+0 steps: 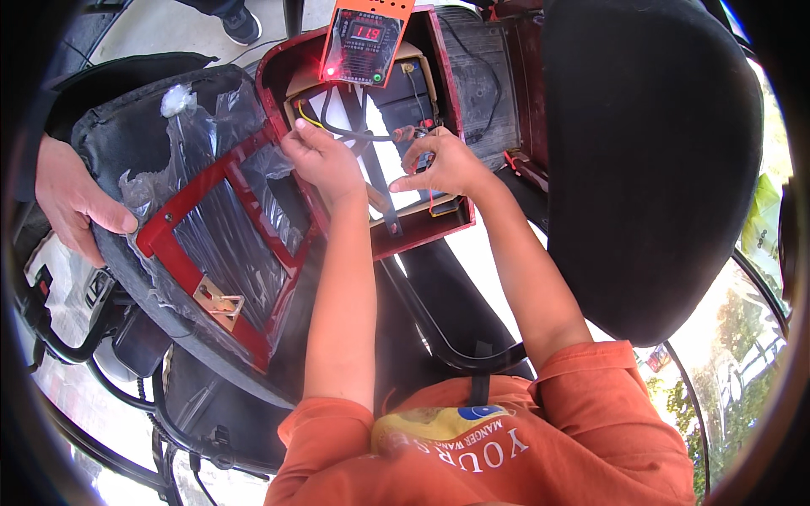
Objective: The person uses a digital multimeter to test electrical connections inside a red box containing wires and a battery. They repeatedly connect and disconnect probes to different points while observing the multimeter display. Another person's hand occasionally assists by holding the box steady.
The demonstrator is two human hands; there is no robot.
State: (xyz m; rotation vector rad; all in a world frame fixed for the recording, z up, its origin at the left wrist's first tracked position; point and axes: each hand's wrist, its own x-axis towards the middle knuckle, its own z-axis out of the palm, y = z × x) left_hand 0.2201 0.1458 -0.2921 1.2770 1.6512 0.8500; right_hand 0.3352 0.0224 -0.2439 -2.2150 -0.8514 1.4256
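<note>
My left hand is at the left wall of a red metal box, its fingers curled closed beside a yellow wire. Whatever those fingers hold is hidden. On the right, my right hand hovers over the batteries, fingers bent, with a gap between thumb and forefinger. Just beyond its fingertips a thick black cable ends in a reddish sleeve. Dark batteries sit inside the box with white sheets and cardboard around them. An orange tester with a lit red display rests at the box's far edge.
At the left, another person's hand touches the upturned seat, whose underside has a red frame and plastic film. A large black seat back stands at the right. Black metal tubing runs below the box.
</note>
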